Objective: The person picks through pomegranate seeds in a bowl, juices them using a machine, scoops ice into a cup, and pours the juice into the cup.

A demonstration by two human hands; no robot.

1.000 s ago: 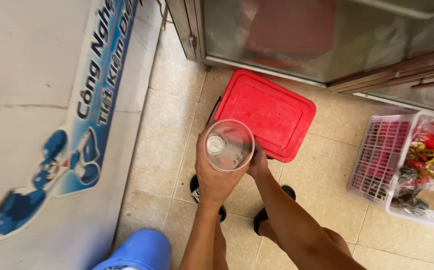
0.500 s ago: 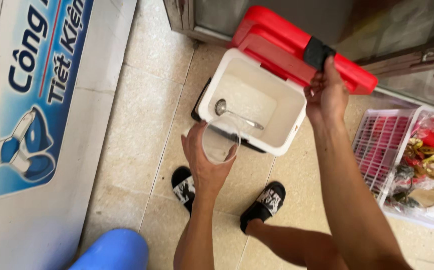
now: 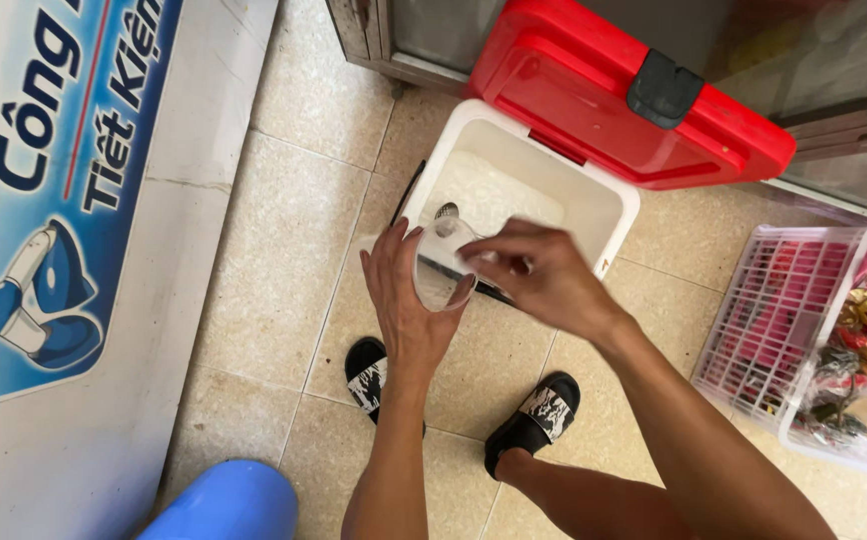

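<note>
While the clear plastic cup (image 3: 444,268) hangs tilted over the open white cooler box (image 3: 609,215), I see my left hand (image 3: 404,300) wrapped round its side, gripping it. My right hand (image 3: 544,275) is at the cup's mouth, fingers closed on something I cannot make out. Ice (image 3: 489,195) fills the box, its red lid (image 3: 594,95) raised behind. Black sandals (image 3: 534,420) stand below; a white basket (image 3: 769,330) sits right.

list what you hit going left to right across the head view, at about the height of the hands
White panel with blue graphic → beige tiled floor → left hand holding a clear cup → right hand reaching over the open white cooler → white plastic basket holding colourful packets.
</note>
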